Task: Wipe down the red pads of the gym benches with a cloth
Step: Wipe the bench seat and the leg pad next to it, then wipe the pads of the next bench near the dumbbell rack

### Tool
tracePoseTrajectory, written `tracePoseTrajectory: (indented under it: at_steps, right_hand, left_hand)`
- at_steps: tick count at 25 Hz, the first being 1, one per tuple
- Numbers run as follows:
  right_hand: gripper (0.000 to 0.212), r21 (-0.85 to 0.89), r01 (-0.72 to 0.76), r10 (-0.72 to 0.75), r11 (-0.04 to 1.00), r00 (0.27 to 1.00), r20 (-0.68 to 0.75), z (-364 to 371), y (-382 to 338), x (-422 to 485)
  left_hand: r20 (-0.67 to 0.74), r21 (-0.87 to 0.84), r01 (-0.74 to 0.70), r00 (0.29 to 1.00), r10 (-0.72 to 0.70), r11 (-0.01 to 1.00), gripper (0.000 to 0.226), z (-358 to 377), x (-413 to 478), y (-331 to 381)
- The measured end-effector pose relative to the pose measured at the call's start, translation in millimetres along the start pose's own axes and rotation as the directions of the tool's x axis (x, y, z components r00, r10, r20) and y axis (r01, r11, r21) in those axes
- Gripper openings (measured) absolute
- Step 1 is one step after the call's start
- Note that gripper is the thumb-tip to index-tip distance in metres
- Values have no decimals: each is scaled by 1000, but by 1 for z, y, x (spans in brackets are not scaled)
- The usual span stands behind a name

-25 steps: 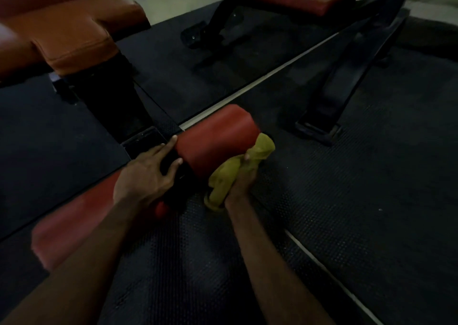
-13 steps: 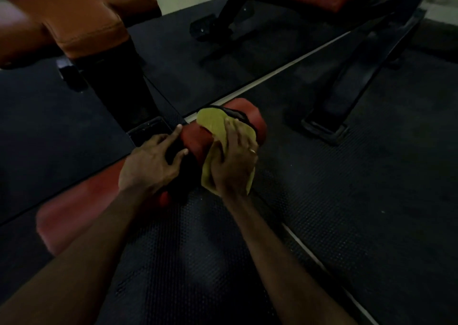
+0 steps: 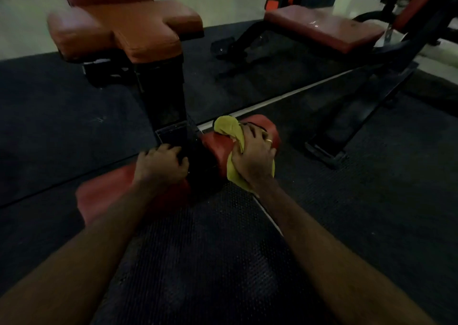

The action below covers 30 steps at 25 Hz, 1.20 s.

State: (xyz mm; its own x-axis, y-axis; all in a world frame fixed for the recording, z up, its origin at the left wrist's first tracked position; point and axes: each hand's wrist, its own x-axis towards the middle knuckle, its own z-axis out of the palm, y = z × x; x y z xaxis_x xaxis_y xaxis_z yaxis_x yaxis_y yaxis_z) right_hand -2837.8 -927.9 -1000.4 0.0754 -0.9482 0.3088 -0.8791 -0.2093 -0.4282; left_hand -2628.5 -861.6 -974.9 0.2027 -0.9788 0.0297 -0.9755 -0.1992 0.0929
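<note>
Busy wiping the right red roller pad point(image 3: 215, 148), low on the bench and just above the black rubber floor mat point(image 3: 210, 250). Only part way through the job, at a guess. No way to tell which pads are clean: too dark for that. Probably left to wipe: the left red roller pad point(image 3: 99, 198), the big red seat pad point(image 3: 138, 27) above, and the red pad of the far bench point(image 3: 319, 26), with some shiny spots on it.

Pressing the yellow cloth point(image 3: 226, 127) onto the top of the right roller with the right hand point(image 3: 252, 156). Holding it with bent fingers point(image 3: 255, 133) wrapped over cloth and pad, one bunch poking out by the thumb side, more hanging down under the wrist.

Resting the left hand point(image 3: 161, 166) on the inner end of the left roller, fingers bent over the black bar point(image 3: 198, 158) in the middle. Hard to tell whether gripping it or only leaning.
</note>
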Motion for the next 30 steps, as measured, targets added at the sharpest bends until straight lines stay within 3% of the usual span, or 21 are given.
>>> tracePoseTrajectory:
  at_steps: [10, 13, 17, 24, 30]
  right_hand:
    - [53, 36, -108, 102, 994, 986, 133, -17, -20, 3]
    - [50, -60, -74, 87, 995, 963, 254, -36, -21, 17]
    - [47, -161, -19, 95, 987, 870, 483, -88, -36, 48]
    - [50, -147, -217, 261, 965, 837, 481, -252, -87, 72]
    - [50, -129, -249, 281, 960, 852, 441, -440, -158, 119]
  left_hand:
    - [94, -60, 25, 995, -20, 998, 60, -5, -4, -7]
    - [228, -99, 51, 973, -28, 994, 62, -14, 0, -4]
    - [421, -263, 158, 907, -34, 952, 70, -59, 2, -4]
    - [430, -452, 209, 903, 7, 867, 76, -262, -7, 3]
    - [407, -519, 98, 902, 144, 849, 73, -467, 4, 15]
